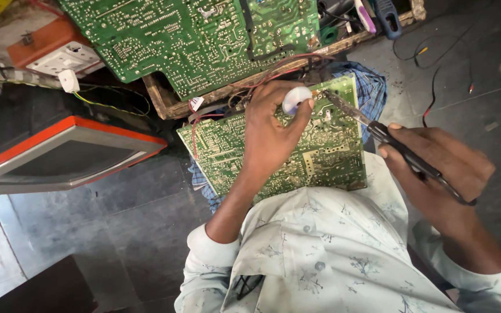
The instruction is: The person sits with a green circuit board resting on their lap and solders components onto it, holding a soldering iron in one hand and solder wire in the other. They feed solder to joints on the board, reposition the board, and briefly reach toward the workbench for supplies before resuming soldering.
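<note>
A green circuit board (320, 156) lies solder side up on my lap, over a blue checked cloth (369, 87). My left hand (271, 130) rests on the board and pinches a small white spool (295, 99) between thumb and fingers. My right hand (436, 168) grips a soldering iron (378, 130) by its black handle. The iron's metal tip points up and left and reaches the board's top edge, right beside the spool.
A larger green circuit board (192, 40) leans on a wooden tray edge (215, 95) at the top. Red and black wires (436, 87) trail over the grey floor. An orange-framed screen housing (59, 153) lies at left. A white socket box (65, 58) sits at upper left.
</note>
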